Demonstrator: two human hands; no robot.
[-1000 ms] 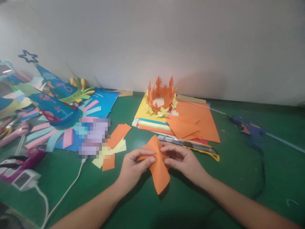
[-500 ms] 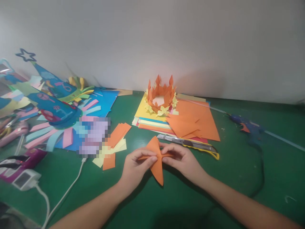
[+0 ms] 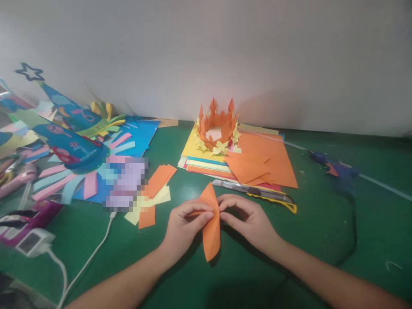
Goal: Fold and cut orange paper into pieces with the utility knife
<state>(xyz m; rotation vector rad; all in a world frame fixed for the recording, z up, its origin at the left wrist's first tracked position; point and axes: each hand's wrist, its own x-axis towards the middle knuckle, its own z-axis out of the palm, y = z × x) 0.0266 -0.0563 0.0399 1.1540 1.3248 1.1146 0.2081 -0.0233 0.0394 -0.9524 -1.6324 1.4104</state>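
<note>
Between both hands, above the green table, is a folded piece of orange paper (image 3: 211,234), long and pointed at its top and bottom. My left hand (image 3: 186,221) pinches it between thumb and fingers at the middle of its left side. The thumb of my right hand (image 3: 249,216) and its forefinger come together at the paper's right edge, with the fingertips partly hidden behind it. Just beyond my hands lies a box cutter (image 3: 254,189) with a yellow-edged handle.
An orange paper crown (image 3: 219,124) stands on stacked coloured paper (image 3: 189,146), beside orange sheets (image 3: 262,150). To the left are paper strips (image 3: 161,178), a blue cone hat (image 3: 72,148) and a white cable (image 3: 99,246). At right lies a blue glue gun (image 3: 341,171).
The orange paper has turned in my fingers: its lower tip swings left, and the fold on the right side no longer sticks out. My right hand has shifted slightly right.
</note>
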